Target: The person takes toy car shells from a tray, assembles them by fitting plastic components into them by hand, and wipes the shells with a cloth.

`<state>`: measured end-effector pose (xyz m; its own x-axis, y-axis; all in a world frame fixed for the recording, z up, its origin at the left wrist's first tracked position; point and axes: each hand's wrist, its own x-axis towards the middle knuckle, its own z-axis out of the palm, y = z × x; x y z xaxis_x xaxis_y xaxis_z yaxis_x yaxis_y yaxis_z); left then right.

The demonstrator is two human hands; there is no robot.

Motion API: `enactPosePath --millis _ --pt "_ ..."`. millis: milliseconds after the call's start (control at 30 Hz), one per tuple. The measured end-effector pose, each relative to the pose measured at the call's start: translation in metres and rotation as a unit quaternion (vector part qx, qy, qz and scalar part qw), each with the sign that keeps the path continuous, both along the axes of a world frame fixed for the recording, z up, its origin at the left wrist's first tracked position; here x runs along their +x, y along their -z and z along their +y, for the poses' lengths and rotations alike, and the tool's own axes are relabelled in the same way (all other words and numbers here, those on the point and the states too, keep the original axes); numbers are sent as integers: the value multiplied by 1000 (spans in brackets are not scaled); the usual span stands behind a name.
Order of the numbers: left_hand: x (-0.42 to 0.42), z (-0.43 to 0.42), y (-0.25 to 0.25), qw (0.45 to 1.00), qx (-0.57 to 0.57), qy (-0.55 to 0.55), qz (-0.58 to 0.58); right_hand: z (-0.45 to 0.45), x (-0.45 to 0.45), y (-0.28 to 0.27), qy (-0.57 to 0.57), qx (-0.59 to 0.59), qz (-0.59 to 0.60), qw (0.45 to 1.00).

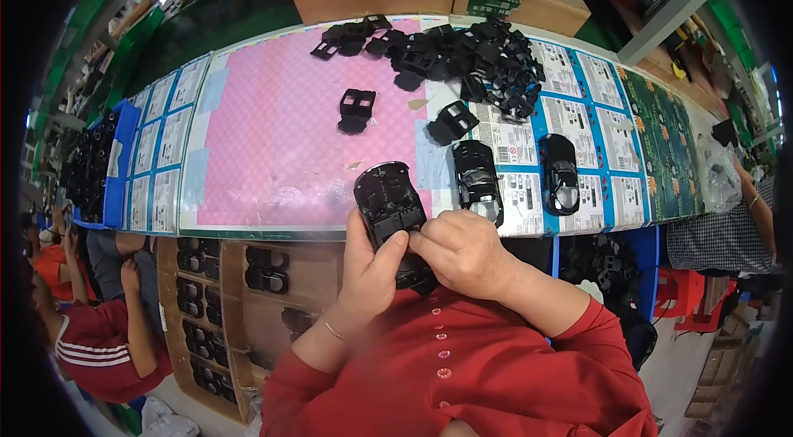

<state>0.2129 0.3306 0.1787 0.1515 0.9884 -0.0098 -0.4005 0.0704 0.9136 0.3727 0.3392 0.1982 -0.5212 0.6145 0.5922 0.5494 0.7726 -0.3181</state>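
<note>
Toy car (pixel 385 192): at the table's (pixel 256 231) near edge; I judge it light, stiff, slick; grip its sides.
Left hand (pixel 369 265): clasping the car.
Right hand (pixel 465 253): curled against it; pinching anything, I can't tell.

Black toy car (pixel 385 193), pink sheet (pixel 273 123), white-striped red shirt (pixel 103 334).

Red stools (pixel 677 292) stand on pale, possibly concrete floor (pixel 679 354) beside a long worktable (pixel 273 106).

One head-worn, wide-angle view, looking forward and down, close to the worktable (pixel 273 131)
</note>
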Motion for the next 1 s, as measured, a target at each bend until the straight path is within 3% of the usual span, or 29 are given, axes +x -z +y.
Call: enactPosePath --millis 67,167,233,467,533,767,1000 --pt "-2 -1 -2 999 18 2 29 -1 2 0 -5 -19 9 1000" --pt "-2 1 -4 999 -42 13 29 -2 4 -6 -10 -51 -9 999" --pt "-2 1 2 995 -78 33 -48 -1 5 -4 -9 -62 -34 997" --pt "-7 5 -3 998 -54 39 -8 0 4 2 -24 -108 62 992" --pt "-10 6 -2 998 -46 35 -11 0 2 2 -22 -167 141 976" --pt "-11 1 -2 995 -55 45 -63 3 5 -1 -17 -97 103 990" --pt "-13 1 2 999 -26 28 11 1 1 2 -20 -46 37 998"
